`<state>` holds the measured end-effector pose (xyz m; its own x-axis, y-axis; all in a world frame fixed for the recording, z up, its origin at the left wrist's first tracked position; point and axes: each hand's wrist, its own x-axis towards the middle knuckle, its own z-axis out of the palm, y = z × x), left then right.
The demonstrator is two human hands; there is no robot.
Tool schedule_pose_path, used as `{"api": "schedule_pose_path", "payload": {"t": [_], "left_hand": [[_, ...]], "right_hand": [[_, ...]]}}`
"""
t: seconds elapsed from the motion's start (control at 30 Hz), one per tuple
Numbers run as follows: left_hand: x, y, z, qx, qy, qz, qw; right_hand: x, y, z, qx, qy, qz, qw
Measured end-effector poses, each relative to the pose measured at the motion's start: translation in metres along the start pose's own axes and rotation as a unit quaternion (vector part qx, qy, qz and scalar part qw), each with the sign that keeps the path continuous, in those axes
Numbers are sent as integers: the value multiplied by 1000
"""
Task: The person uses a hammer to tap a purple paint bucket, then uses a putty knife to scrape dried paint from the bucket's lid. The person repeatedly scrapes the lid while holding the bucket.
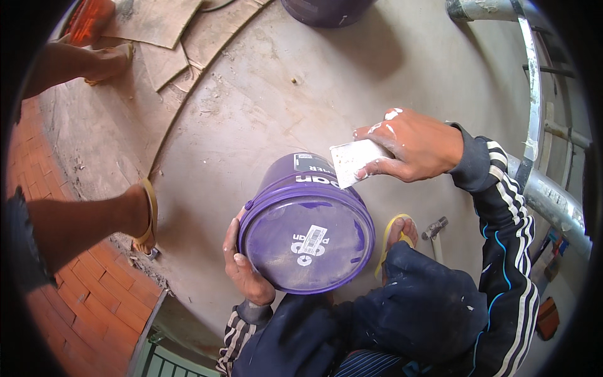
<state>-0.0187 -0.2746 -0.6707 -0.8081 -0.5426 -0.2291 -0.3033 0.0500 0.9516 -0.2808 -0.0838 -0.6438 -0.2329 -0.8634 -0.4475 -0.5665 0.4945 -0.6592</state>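
A purple bucket (286, 182) is tilted between my knees, its round purple lid (295, 220) turned up toward me. The lid bears a sticker and has dusty, scuffed patches. My left hand (249, 271) is curved around the lid's left edge, steadying the bucket; part of the fingers is hidden behind the rim. Beyond the bucket's right side, my right hand (414, 147) grips a flat square scraper (360, 161) coated with white paste. The scraper's corner overlaps the bucket's side in view; I cannot tell whether they touch. White smears mark my right fingers.
Another purple bucket (326, 11) stands at the far edge. A hammer (436, 235) lies by my right foot (398, 237). Metal scaffold tubes (553, 201) run along the right. At left are another person's legs (88, 217), cardboard sheets (151, 28) and orange brick paving (103, 295).
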Motion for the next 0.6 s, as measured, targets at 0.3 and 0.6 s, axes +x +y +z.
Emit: {"api": "schedule_pose_path", "payload": {"t": [0.3, 0.6], "left_hand": [[4, -2, -1, -16, -14, 3, 1000], [1, -7, -4, -12, -14, -6, 1000]], "right_hand": [[-4, -10, -5, -67, 18, 16, 997], [-11, -17, -6, -88, 33, 20, 995]]}}
